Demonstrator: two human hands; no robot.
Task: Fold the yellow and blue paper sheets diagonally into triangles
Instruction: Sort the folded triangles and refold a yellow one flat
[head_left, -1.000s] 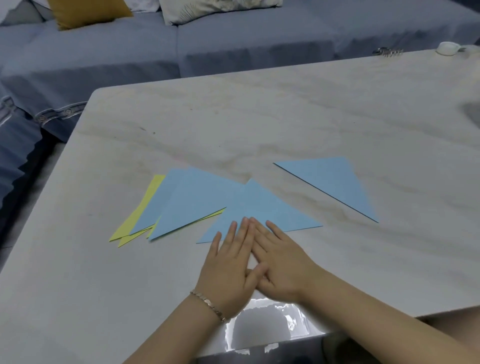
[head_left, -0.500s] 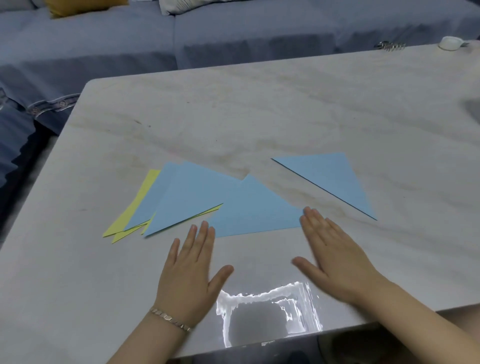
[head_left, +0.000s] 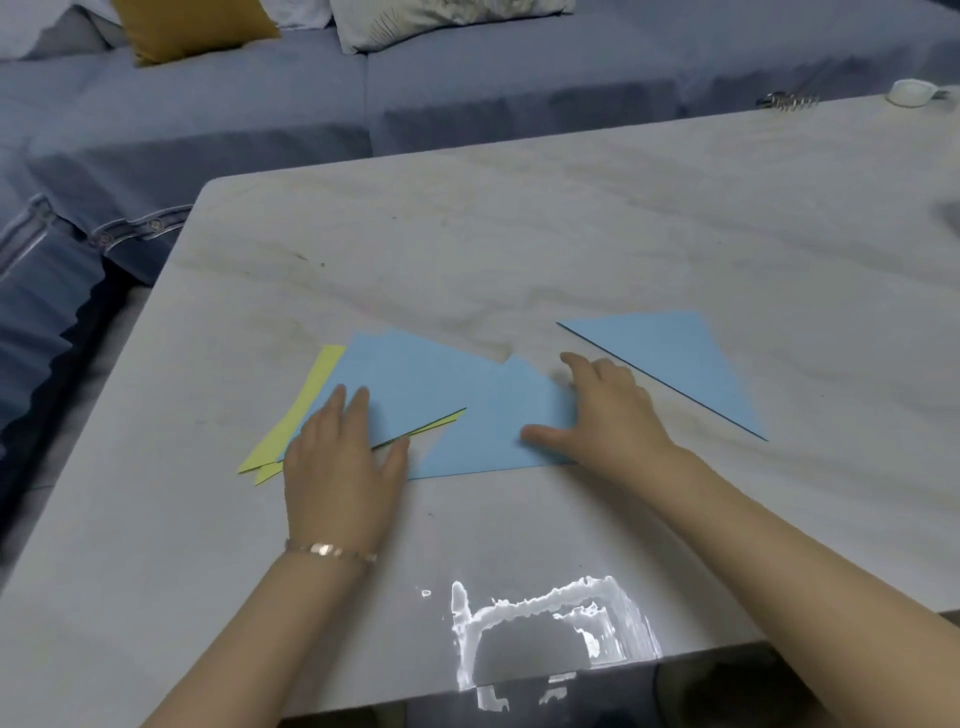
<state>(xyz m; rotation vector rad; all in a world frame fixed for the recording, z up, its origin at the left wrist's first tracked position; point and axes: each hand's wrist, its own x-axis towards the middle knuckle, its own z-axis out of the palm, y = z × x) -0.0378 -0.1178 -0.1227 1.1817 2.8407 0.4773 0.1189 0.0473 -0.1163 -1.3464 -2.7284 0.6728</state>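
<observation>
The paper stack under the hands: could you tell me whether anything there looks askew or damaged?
Somewhat askew: the yellow sheets fan out from under the blue triangles at the stack's left, edges unaligned. A lone blue triangle lies apart on the right. No tears are visible.

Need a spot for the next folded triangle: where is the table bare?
Bare: table behind the paper pile to its far edge; near-left corner beside the left hand. Crowded: the pile under both hands, and the blue triangle by the right hand.
</observation>
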